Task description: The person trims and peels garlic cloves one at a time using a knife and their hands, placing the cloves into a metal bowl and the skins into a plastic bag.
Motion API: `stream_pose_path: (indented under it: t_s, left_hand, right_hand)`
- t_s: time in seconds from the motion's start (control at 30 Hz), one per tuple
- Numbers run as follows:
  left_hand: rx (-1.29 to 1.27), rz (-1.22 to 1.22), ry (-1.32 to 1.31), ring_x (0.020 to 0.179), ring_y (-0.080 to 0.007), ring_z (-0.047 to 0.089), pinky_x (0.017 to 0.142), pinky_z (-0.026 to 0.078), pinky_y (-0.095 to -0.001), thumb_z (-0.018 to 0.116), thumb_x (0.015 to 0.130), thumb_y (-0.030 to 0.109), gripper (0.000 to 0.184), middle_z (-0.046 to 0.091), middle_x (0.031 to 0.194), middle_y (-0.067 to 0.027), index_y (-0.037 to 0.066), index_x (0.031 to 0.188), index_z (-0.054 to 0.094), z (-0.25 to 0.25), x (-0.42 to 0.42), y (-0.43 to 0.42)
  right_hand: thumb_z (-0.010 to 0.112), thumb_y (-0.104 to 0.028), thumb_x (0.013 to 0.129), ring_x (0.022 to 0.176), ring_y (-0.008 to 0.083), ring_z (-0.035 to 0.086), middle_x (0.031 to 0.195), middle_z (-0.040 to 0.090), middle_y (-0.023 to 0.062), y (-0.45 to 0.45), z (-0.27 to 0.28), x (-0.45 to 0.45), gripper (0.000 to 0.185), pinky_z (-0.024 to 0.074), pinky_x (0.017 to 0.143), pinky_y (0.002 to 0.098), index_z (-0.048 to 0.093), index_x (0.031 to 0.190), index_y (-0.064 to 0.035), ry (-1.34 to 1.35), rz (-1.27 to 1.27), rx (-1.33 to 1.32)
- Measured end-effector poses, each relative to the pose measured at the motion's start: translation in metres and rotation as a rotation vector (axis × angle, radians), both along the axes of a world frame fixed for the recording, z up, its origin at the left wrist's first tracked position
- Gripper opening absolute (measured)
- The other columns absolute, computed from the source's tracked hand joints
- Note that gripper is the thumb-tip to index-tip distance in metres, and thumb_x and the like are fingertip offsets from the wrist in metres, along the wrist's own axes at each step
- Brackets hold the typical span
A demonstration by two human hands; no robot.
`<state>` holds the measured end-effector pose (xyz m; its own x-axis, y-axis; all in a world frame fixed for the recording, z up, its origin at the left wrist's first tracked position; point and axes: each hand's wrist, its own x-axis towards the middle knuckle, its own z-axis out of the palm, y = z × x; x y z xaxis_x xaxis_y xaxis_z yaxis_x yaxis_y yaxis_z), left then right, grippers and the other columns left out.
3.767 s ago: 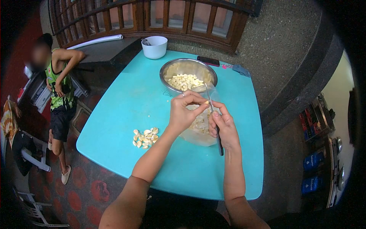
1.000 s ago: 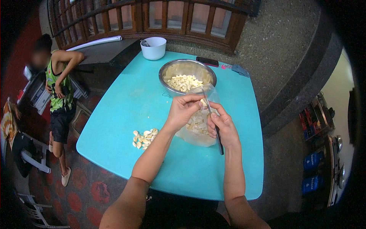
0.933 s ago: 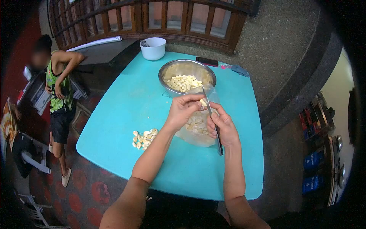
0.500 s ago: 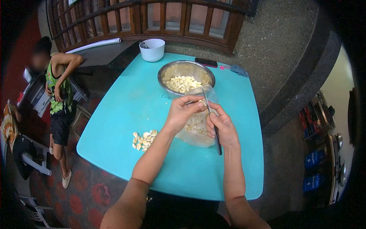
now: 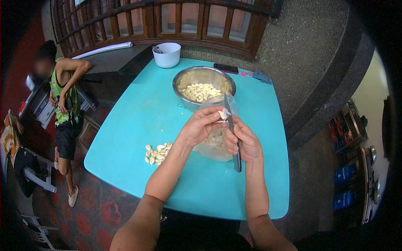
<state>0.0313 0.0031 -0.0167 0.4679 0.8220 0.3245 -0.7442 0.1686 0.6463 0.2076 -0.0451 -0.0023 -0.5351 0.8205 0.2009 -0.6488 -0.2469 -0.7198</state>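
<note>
Left hand (image 5: 201, 125) pinching a garlic clove (image 5: 221, 114), right hand (image 5: 246, 142) gripping a knife (image 5: 230, 120)

From my end of the feed, I'm seeing both hands closed on something: the left is pinching the clove between thumb and fingertips, and the right is wrapping round the knife's handle, the blade pointing forward and the butt jutting below the palm. I'm reading that choked-up hold as a way of steering the edge closely. The clove is sitting at the left fingertips, just beside the blade; fingers are crowding the spot, so I can't quite tell whether steel is touching it. Below the hands, a plastic bag (image 5: 215, 154) is sitting, placed there, I'm judging, for catching loose scraps. Just beyond it, a steel bowl (image 5: 217, 77) is holding pale cloves (image 5: 201, 92), near enough for easy dropping. A heap of cloves (image 5: 155, 154) is resting on the counter (image 5: 125, 125) beside the left forearm (image 5: 167, 171), handy, I'm guessing, for the left to pick from.
</note>
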Motion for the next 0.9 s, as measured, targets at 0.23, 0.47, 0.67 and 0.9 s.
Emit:
stream_pose_path:
  t_s: [0.23,0.47,0.67,0.9]
  left_hand:
    - [0.062,0.124,0.145,0.091,-0.0172,0.063,0.082,0.053,-0.0304,0.061,0.085,0.007,0.024,0.064,0.103,-0.0107,-0.001,0.108,0.061,0.004,-0.006,-0.001]
    - [0.166,0.243,0.335,0.086,-0.0159,0.063,0.078,0.053,-0.0287,0.062,0.082,0.003,0.021,0.065,0.101,-0.0116,-0.002,0.103,0.063,0.012,-0.008,-0.005]
    - [0.194,0.360,0.433,0.083,-0.0147,0.063,0.075,0.052,-0.0273,0.064,0.081,0.002,0.020,0.065,0.098,-0.0110,-0.003,0.100,0.064,0.021,-0.005,-0.012]
    - [0.238,0.718,0.546,0.078,-0.0118,0.062,0.072,0.050,-0.0248,0.066,0.079,0.003,0.019,0.066,0.086,-0.0070,-0.003,0.097,0.064,0.017,-0.019,0.001]
  right_hand:
    - [0.048,-0.019,0.095,0.047,0.0090,0.039,0.064,0.040,0.0007,-0.001,0.005,0.003,0.037,0.0339,0.041,0.0219,0.045,0.131,-0.0140,-0.135,-0.131,0.106]
    - [0.052,-0.018,0.093,0.048,0.0064,0.040,0.062,0.043,-0.0008,-0.009,0.015,-0.001,0.040,0.0340,0.042,0.0210,0.045,0.131,-0.0078,-0.310,-0.319,0.174]
    - [0.053,-0.017,0.092,0.048,0.0049,0.039,0.063,0.045,-0.0013,-0.014,0.022,0.000,0.040,0.0339,0.043,0.0208,0.047,0.130,-0.0067,-0.373,-0.452,0.214]
    - [0.049,-0.014,0.093,0.054,0.0049,0.040,0.067,0.052,0.0014,-0.004,0.006,-0.002,0.035,0.0383,0.050,0.0226,0.052,0.125,-0.0019,-0.755,-0.590,0.320]
